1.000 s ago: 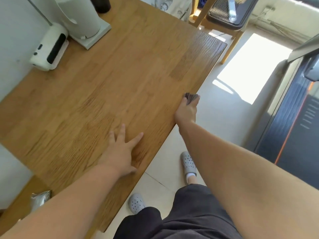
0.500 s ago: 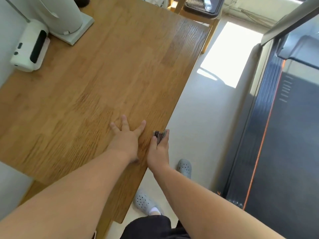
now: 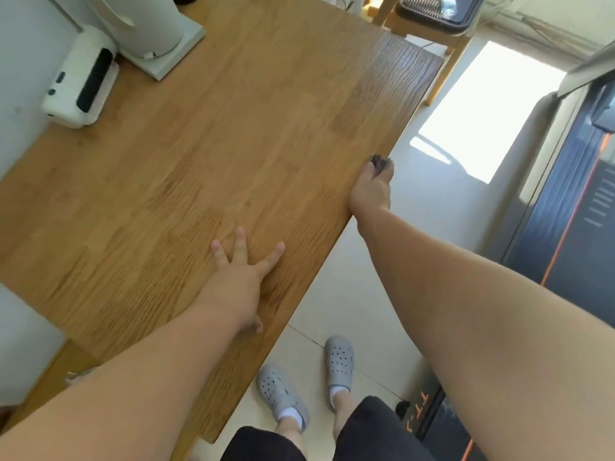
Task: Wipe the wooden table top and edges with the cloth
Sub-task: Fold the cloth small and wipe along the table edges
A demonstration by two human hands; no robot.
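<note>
Gripping a dark cloth [image 3: 379,162] against the long edge of the table [image 3: 199,154], the right hand [image 3: 371,193] has its fingers curled round the fabric. The cloth pokes out just past those fingers, touching the table's rim. The left hand [image 3: 238,284] lies flat on the table, fingers [image 3: 240,242] straight and spread apart, holding nothing. Well beyond the left fingers, by the wall, a white gadget [image 3: 81,83] lies beside a white jug-like appliance [image 3: 149,24], its inside out of view.

- Our right hand [image 3: 371,191], gripping the cloth [image 3: 379,163], has slid back out along the table [image 3: 233,144] edge, well apart from our left hand [image 3: 241,282] again.
</note>
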